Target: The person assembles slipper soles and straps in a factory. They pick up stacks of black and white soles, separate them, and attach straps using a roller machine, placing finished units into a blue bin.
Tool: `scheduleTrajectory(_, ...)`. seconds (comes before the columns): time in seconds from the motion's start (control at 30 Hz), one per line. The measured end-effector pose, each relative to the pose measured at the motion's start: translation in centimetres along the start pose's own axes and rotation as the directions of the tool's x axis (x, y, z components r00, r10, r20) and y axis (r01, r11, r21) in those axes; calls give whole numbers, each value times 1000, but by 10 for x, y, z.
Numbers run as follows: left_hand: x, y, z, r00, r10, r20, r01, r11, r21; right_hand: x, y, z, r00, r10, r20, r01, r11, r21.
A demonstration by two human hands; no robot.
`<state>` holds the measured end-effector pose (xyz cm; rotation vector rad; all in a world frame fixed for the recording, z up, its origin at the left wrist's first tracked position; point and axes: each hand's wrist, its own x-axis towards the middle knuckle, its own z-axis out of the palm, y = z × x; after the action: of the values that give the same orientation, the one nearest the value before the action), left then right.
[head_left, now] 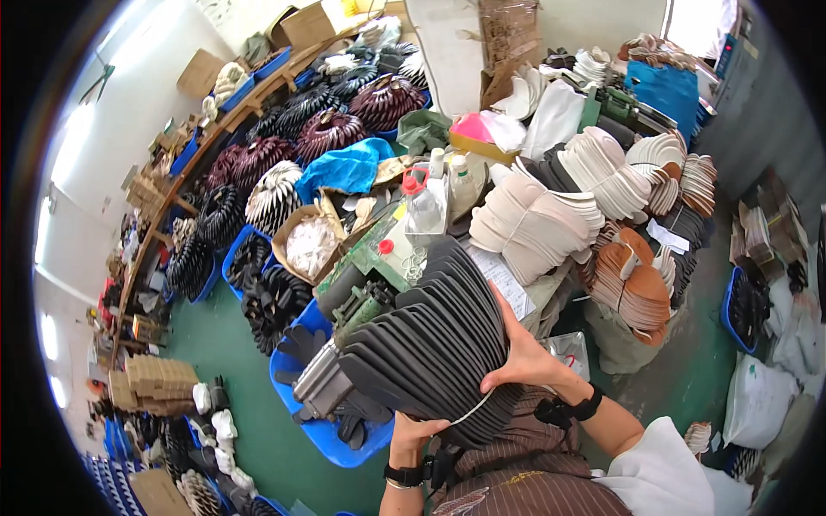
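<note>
A thick stack of dark grey shoe insoles [430, 335] is held up in front of me, fanned like pages. My right hand [520, 348] grips its right side, with the thumb pressed near a white string [471, 409]. Low on the near left side, my left hand [416, 433] is closed at the bundle's edge, where the string's other end meets its fingers. Part of both hands' fingers is hidden behind the stack. Just beyond the stack stands a green machine [361, 305] with a metal roller end.
Below the machine sits a blue basket [344, 451] with loose dark pieces. Tied bundles of beige insoles [533, 219] and brown insoles [624, 279] are piled to the right. A clear bottle with red cap [422, 211] and an open carton [314, 245] stand on the far side.
</note>
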<state>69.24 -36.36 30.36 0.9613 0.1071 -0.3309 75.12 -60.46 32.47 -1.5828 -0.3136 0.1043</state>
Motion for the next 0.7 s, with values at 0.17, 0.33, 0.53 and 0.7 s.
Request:
scheduleTrajectory(0.17,-10,-3,-8,1000,20,9,-20,1000,-8,-1,20,2,999,28,33,-33,989,144)
scheduleTrajectory(0.33,-11,-15,-17,997,66,32,-66,998,-1,-6,12,7,996,94,-13,-85,947,311)
scheduleTrajectory(0.53,-12,-15,-9,999,47,19,-48,998,37,-14,23,2,985,172,1,-159,907,389)
scheduleTrajectory(0.7,-5,-11,8,1000,22,17,-24,989,144,-23,34,4,991,84,-104,-71,989,128)
